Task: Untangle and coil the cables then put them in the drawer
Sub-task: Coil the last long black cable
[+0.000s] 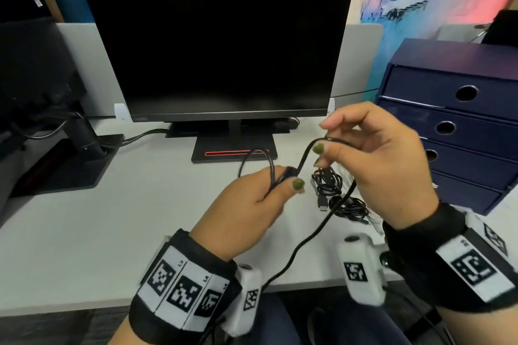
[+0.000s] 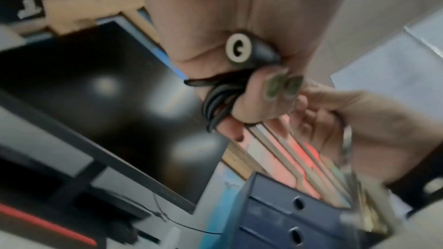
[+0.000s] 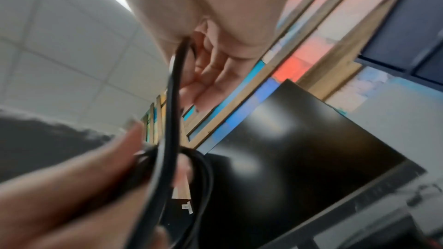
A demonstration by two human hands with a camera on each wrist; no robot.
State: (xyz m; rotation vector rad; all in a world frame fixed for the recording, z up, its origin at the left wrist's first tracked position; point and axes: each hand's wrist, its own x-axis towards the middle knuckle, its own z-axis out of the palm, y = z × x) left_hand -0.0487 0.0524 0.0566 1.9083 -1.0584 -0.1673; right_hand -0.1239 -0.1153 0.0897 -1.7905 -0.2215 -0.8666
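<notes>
Pinching one black cable, both grips: left hand, right hand; wristband tags unreadable

Both hands raised, prob. pinching.

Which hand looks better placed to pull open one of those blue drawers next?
Right, probably. The right hand is nearest the blue drawer unit and only pinches the black cable; the left hand grips the coil.
</notes>
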